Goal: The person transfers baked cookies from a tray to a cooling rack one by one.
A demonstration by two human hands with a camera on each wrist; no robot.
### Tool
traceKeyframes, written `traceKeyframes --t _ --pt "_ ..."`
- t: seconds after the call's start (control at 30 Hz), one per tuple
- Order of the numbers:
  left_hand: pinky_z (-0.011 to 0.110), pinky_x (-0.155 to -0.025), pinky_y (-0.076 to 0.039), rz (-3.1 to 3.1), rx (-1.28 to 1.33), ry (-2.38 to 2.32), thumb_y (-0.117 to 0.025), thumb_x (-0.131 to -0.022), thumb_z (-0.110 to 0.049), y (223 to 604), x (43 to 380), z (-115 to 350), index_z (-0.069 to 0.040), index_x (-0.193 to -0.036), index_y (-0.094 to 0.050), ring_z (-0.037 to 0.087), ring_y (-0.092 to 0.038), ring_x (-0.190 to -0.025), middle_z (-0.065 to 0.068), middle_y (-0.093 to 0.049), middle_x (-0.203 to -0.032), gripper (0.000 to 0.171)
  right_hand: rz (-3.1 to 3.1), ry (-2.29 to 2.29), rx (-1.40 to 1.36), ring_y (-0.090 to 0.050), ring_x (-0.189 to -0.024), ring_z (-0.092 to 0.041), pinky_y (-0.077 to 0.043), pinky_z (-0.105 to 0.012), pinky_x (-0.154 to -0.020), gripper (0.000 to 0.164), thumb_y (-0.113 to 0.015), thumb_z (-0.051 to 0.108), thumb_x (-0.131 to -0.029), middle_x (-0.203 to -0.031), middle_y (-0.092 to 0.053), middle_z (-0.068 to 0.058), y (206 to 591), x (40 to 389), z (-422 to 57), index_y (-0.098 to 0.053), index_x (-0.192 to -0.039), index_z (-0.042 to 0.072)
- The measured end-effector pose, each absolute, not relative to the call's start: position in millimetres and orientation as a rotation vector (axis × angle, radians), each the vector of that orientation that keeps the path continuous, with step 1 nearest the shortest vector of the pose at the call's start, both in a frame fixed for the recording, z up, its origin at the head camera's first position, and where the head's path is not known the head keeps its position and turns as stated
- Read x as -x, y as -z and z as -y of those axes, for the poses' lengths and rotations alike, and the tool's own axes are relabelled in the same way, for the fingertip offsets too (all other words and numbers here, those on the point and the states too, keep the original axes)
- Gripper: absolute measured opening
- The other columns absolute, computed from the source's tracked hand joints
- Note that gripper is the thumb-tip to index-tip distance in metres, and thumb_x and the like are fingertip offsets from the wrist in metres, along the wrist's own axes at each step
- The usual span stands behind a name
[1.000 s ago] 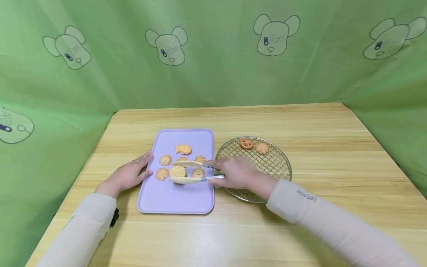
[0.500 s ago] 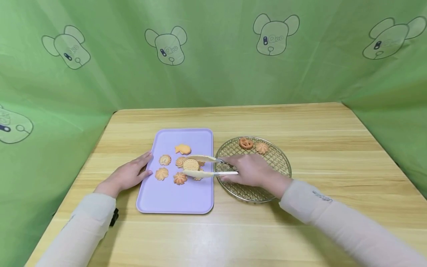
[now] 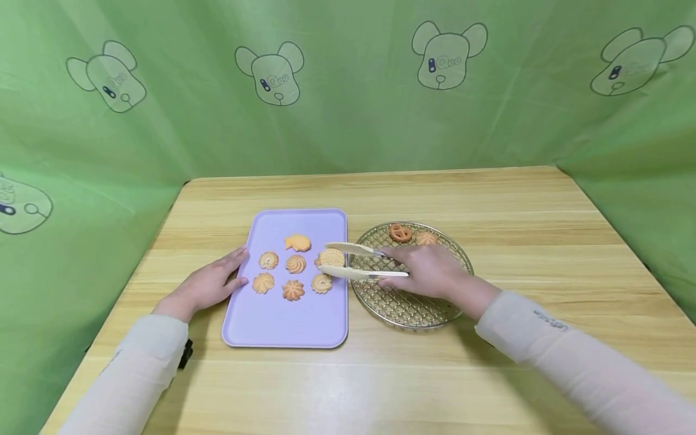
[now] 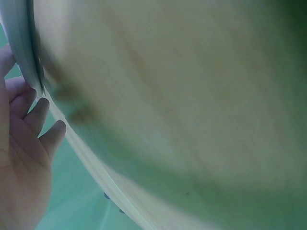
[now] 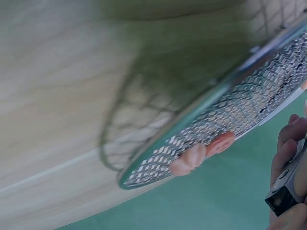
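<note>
Metal tongs (image 3: 359,275), right hand (image 3: 429,272) gripping, are carrying a pinched cookie (image 3: 331,258) rightward, nearing the centre-right rack (image 3: 405,309), left hand (image 3: 209,281) resting relaxed on the tray (image 3: 285,326).

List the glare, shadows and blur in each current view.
Head view: mostly clear, with a pale patch of glare on the table near the bottom edge; left wrist view: the wood surface is badly blurred, with soft dark shadows beside the left hand; right wrist view: a soft-edged, mesh-patterned shadow lies beside the wire rack.
</note>
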State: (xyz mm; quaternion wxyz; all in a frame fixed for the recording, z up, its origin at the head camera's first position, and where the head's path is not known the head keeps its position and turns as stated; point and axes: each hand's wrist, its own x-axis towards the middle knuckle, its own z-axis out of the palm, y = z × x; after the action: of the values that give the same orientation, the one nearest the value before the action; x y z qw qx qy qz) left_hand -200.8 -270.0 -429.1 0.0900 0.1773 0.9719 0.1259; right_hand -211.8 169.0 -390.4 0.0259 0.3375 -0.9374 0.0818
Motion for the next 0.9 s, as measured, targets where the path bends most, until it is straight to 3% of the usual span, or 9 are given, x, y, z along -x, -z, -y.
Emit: traceKeyframes --t 0.23,0.37,0.73,0.9 --pt "0.052 -0.109 -0.027 -2.884 -0.528 -0.387 -0.050 -0.099 -0.034 429 201 270 -0.004 -0.150 -0.026 0.037 -0.027 -0.137 0.014 -0.020 -0.156 0.064 2.912 -0.243 -0.992 -0.066 -0.074 -0.027 -0.052 -0.035 -0.051 0.074 -0.065 0.060 -0.081 -0.114 -0.066 -0.016 391 212 -179 -0.055 -0.135 0.011" --pt "0.052 -0.109 -0.027 -2.885 -0.530 -0.382 -0.051 -0.099 -0.034 429 201 270 -0.004 -0.150 -0.026 0.037 -0.027 -0.137 0.014 -0.021 -0.156 0.064 2.913 -0.230 -0.983 -0.066 -0.073 -0.027 -0.054 -0.040 -0.055 0.074 -0.066 0.059 -0.081 -0.115 -0.066 -0.016 389 212 -185 -0.056 -0.134 0.009" --pt "0.052 -0.109 -0.027 -2.882 -0.539 -0.380 -0.050 -0.099 -0.034 428 201 270 -0.003 -0.150 -0.026 0.037 -0.027 -0.137 0.014 -0.021 -0.155 0.064 2.961 -0.202 -0.923 -0.065 -0.094 -0.035 -0.056 -0.043 -0.061 0.074 -0.066 0.057 -0.082 -0.119 -0.063 -0.018 384 213 -205 -0.053 -0.137 0.009" --pt "0.052 -0.109 -0.027 -2.883 -0.541 -0.384 -0.050 -0.099 -0.034 428 201 271 -0.003 -0.150 -0.026 0.037 -0.028 -0.137 0.014 -0.022 -0.155 0.064 2.958 -0.185 -0.908 -0.065 -0.093 -0.036 -0.056 -0.046 -0.064 0.073 -0.067 0.056 -0.082 -0.116 -0.064 -0.019 383 213 -214 -0.054 -0.136 0.008"
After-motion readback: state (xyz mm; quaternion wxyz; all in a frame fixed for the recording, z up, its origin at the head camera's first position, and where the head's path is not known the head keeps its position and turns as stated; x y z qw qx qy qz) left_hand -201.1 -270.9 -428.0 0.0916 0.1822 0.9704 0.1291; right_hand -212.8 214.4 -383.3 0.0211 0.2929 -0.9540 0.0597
